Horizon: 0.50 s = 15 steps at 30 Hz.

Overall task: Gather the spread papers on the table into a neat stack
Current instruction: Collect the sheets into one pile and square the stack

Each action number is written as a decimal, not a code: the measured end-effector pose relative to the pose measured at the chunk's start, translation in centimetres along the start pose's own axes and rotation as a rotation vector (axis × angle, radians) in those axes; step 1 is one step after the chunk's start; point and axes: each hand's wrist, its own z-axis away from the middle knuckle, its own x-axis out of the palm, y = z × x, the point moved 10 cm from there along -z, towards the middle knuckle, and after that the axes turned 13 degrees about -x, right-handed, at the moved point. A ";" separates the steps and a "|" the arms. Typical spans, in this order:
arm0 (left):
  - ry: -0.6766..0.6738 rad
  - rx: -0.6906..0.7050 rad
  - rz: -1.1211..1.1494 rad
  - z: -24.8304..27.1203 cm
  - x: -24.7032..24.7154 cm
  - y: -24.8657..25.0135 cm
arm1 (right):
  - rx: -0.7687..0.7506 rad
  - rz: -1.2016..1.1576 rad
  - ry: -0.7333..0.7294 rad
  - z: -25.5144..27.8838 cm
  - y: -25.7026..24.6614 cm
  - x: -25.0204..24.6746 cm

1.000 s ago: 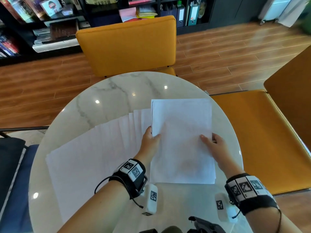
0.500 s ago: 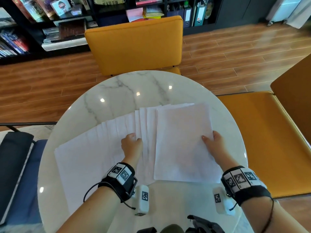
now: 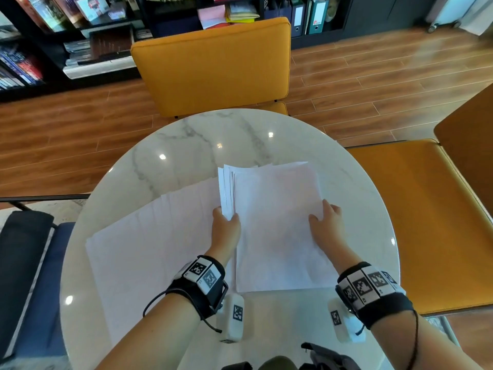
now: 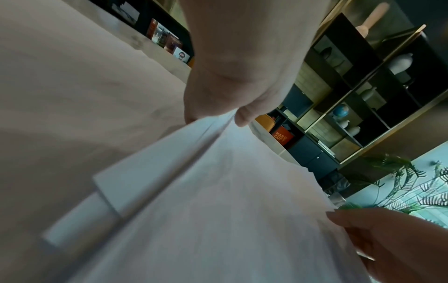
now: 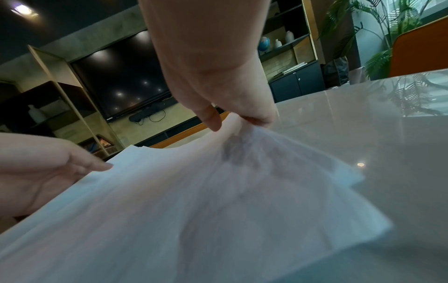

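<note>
White sheets lie on a round marble table (image 3: 240, 134). A partly gathered stack (image 3: 277, 236) sits right of centre, its far corners fanned unevenly. My left hand (image 3: 226, 217) pinches the raised left edges of several sheets (image 3: 226, 190) against that stack; the left wrist view shows thumb and fingers (image 4: 242, 116) closed on the paper (image 4: 218, 191). My right hand (image 3: 320, 214) grips the stack's right edge, thumb on top, with the fingertips (image 5: 213, 122) pinching the lifted paper (image 5: 218, 201). More overlapping sheets (image 3: 149, 244) stay spread flat to the left.
An orange chair (image 3: 213, 65) stands at the table's far side and another orange seat (image 3: 416, 222) at its right. A dark blue seat (image 3: 29, 263) is at the left. Bookshelves (image 3: 80, 36) line the back wall. Bare marble shows beyond the papers.
My left hand has slid right from the spread sheets, bringing several of them up against the stack's left edge. The fan beside the stack has closed up. My right hand has kept its hold.
</note>
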 end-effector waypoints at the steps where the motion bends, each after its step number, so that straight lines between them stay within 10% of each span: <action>1: -0.014 -0.006 -0.010 0.1 0.4 0.1 | -0.013 0.014 -0.012 0.1 -0.2 0.3; 8: -0.087 0.046 0.030 1.2 1.4 0.6 | -0.071 0.098 -0.059 0.0 -0.3 1.0; 15: -0.148 0.204 0.107 3.0 0.3 2.3 | -0.084 -0.334 0.031 -0.3 0.3 -0.7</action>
